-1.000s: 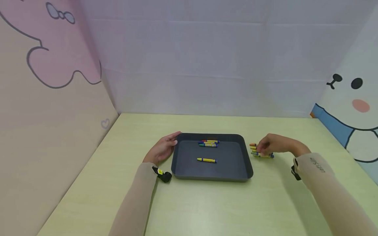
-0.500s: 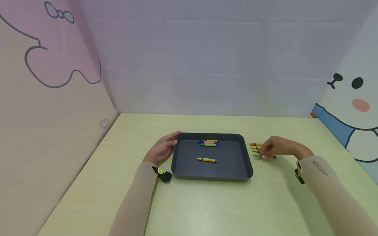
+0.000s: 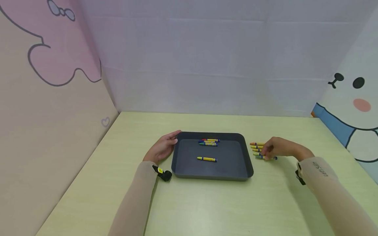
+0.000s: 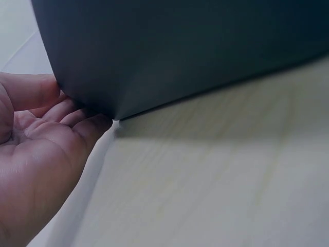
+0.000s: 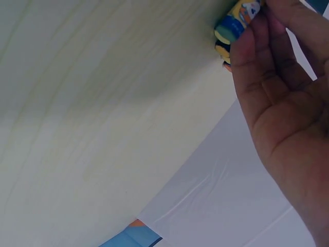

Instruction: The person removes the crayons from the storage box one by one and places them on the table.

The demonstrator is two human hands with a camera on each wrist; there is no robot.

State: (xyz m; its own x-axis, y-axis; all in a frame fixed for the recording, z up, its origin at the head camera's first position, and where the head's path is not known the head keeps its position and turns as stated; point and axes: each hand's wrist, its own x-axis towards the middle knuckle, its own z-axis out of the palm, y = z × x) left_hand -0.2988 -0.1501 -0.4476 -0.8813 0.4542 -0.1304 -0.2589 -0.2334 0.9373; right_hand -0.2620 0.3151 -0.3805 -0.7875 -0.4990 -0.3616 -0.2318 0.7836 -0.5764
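Observation:
My left hand (image 3: 160, 149) holds the left side of a dark grey tray (image 3: 189, 172). In the left wrist view its thumb lies against the tray's wall (image 4: 169, 51), with the fingers bent at the lower edge. Right of the tray, my right hand (image 3: 279, 147) pinches a dull-green-tipped crayon (image 3: 259, 157), the nearest of several in a row on the table. An orange crayon (image 3: 255, 144) lies at the row's far end. The right wrist view shows the blue-banded end of a crayon (image 5: 237, 21) at the fingertips; the hand partly hides the row.
Inside the tray, a yellow-green crayon (image 3: 206, 159) lies alone, with red, blue and green crayons (image 3: 209, 144) grouped behind it. The pale wooden table (image 3: 206, 209) meets a white back wall (image 3: 192, 65). Printed cartoon panels stand at both sides.
My right hand has shifted slightly right and nearer with the crayon, and the row's crayons now lie more spread out. The left hand and the tray have stayed put.

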